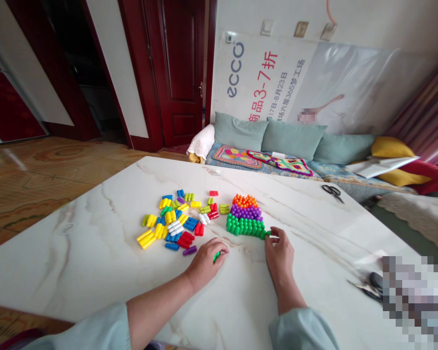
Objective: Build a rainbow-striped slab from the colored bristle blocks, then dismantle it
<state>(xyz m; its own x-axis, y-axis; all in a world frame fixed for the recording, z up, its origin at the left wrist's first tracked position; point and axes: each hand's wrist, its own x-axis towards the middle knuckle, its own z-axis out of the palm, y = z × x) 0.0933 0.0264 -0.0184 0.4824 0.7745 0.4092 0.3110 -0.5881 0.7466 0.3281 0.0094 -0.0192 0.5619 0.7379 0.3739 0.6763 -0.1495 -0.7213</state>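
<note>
My left hand (205, 256) rests just above the table with its fingers curled around a green plastic peg (216, 256), partly hidden by them. At the near right corner of a block of standing pegs, my right hand (280, 249) pinches a small green peg (266, 234) between thumb and forefinger. That block has rows of green pegs (244, 227) in front, purple pegs (246, 212) in the middle and orange pegs (245, 200) at the back. Left of it lies a loose scatter of bullet-shaped pegs (171, 229) in yellow, blue, red, white, lime and purple.
All of this is on a white marbled table (109, 243). Black scissors (333, 192) lie near its far right edge, and a second dark-handled pair (370, 287) is at the right, beside a blurred patch. A sofa with pale green cushions (294, 137) stands behind the table.
</note>
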